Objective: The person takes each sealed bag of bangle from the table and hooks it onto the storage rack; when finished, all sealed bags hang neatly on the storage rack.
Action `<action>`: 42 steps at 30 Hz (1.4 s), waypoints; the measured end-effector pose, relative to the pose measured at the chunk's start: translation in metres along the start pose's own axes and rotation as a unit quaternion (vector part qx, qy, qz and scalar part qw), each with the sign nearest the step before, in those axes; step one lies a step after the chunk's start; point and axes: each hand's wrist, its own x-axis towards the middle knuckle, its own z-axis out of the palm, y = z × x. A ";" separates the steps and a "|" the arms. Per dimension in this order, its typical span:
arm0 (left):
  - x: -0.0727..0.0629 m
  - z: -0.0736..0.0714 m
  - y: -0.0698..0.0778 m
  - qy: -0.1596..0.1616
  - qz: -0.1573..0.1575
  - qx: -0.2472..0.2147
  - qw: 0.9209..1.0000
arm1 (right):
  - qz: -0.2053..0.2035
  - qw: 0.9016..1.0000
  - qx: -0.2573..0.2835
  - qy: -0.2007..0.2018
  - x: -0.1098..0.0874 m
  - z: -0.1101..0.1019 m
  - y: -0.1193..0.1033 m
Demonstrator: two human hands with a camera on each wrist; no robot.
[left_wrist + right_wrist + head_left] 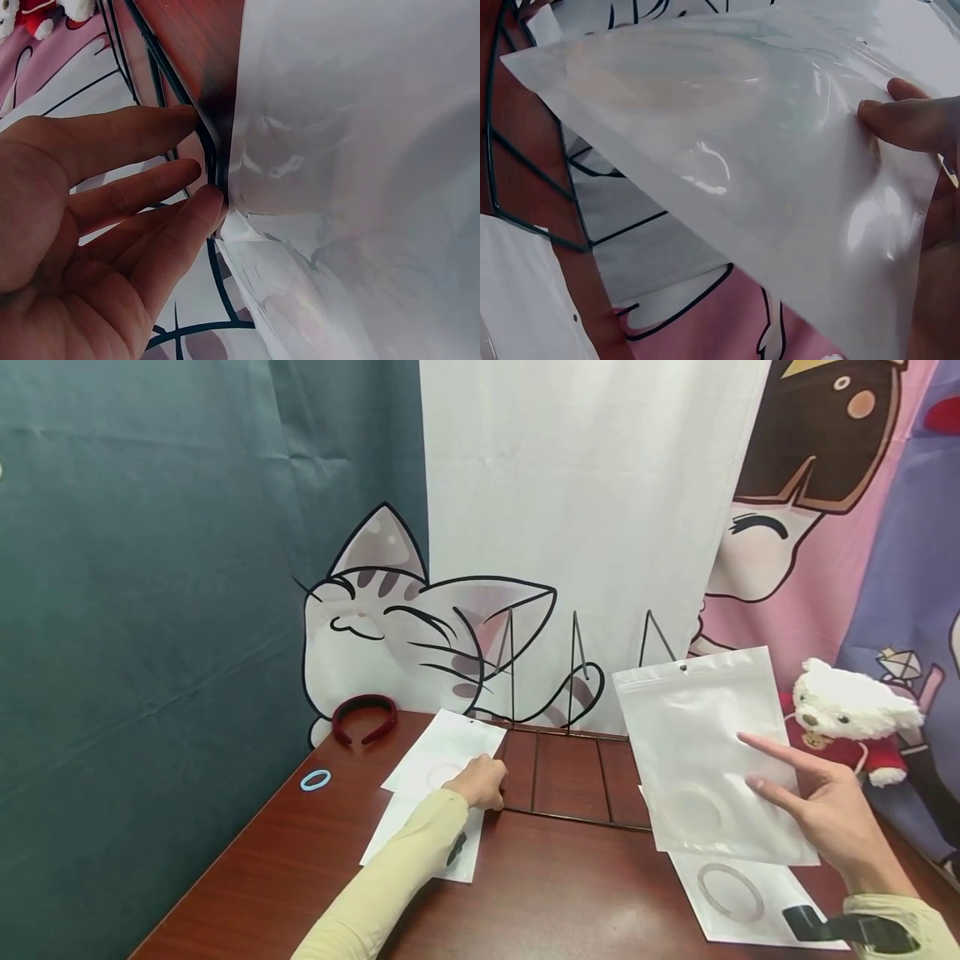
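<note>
My left hand (480, 781) is at the left end of a black wire rack (174, 75) lying on the table. In the left wrist view its curled fingers grip the rack's wire, next to the edge of a white zip pouch (337, 150). My right hand (832, 810) pinches another white zip pouch (697, 752) by its right side, thumb in front, raised above the table. A ring shape shows faintly through this pouch. Below it lies another pouch (738, 902) with a clear ring outline. White pouches (442, 752) overlap beneath and beside the left hand.
At the table's left edge lies a light blue ring (315, 779). Behind it is a dark red headband (365, 717). A white plush bear (851, 714) in red sits at the right. Printed curtains (600, 485) hang close behind the rack.
</note>
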 end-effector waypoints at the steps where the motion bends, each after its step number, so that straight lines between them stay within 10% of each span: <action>1: 0.000 0.000 0.000 -0.001 0.000 -0.001 1.000 | 0.002 1.000 0.001 0.003 0.000 0.000 0.001; 26: 0.004 -0.003 0.001 -0.021 -0.002 -0.002 1.000 | 0.055 0.996 -0.072 0.004 0.060 0.025 0.036; 42: -0.001 -0.002 0.003 -0.006 0.007 0.013 1.000 | 0.077 0.974 -0.191 -0.095 0.125 0.051 0.035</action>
